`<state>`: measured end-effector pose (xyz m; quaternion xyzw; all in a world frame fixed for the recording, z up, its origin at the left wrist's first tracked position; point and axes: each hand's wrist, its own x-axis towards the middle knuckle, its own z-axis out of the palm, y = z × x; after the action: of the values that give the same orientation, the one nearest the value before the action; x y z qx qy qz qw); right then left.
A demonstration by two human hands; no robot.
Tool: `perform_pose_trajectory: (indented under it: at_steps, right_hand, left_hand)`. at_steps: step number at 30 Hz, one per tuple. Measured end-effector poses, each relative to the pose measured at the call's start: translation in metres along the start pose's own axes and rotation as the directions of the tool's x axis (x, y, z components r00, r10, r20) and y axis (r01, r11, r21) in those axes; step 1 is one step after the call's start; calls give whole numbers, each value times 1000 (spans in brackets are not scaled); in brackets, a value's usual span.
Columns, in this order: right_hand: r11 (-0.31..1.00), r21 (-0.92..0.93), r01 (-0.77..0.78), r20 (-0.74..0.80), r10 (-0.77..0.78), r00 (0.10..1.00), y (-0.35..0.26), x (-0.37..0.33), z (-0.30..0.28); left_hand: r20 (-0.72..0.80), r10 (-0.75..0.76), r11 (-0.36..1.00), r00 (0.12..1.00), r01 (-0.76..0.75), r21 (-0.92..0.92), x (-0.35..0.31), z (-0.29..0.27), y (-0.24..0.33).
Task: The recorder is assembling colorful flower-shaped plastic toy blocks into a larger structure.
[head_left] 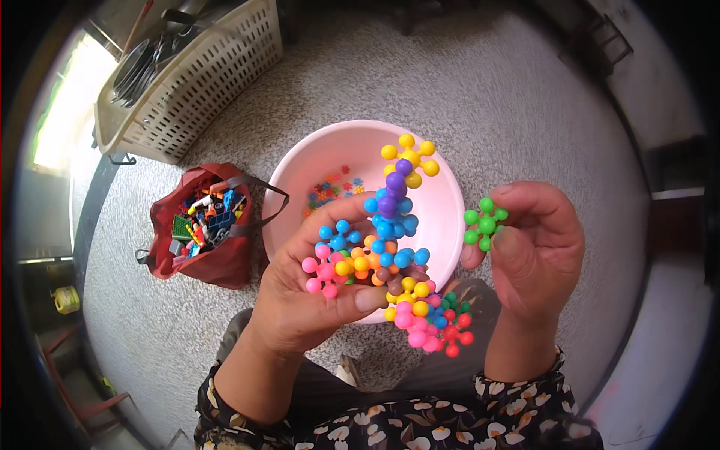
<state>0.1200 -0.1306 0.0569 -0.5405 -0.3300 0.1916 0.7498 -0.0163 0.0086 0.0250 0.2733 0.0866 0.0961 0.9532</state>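
speckled grey floor (pixel 540 112) runs around a pink basin (pixel 442 206), with a red bag (pixel 229 262) of mixed toys (pixel 210 219) and a white slotted basket (pixel 210 79) off to its left. from the head view, a gap parts the two pieces held up: the left hand (pixel 296 292) grips a linked toy (pixel 388 226) of coloured knobs between thumb and fingers, above the basin and past its near rim; the right hand (pixel 536 255) pinches a green piece (pixel 486 224) between thumb and fingers, just beside the right rim. small coloured pieces (pixel 334 189) lie inside the basin.
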Motion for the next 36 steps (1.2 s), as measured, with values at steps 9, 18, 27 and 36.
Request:
perform_pose_trajectory:
  at_steps: [9,18,27,36]
  right_hand:
    - [998,-51,38,78,-34,996,-5,-7,-2]
    - [995,28,-91,69,89,994,-20,-15,0]
    - [994,-113,-7,64,14,998,-12,-7,6]
    - [988,-142,-68,46,75,996,-17,-9,7]
  left_hand:
    - [69,13,997,998,-8,-74,5,7,-13]
    - [55,47,998,997,-48,34,1,17,-12]
    - [61,169,955,984,-178,235,7,9,-13]
    - [101,246,838,964,-264,477,-1,4,-8]
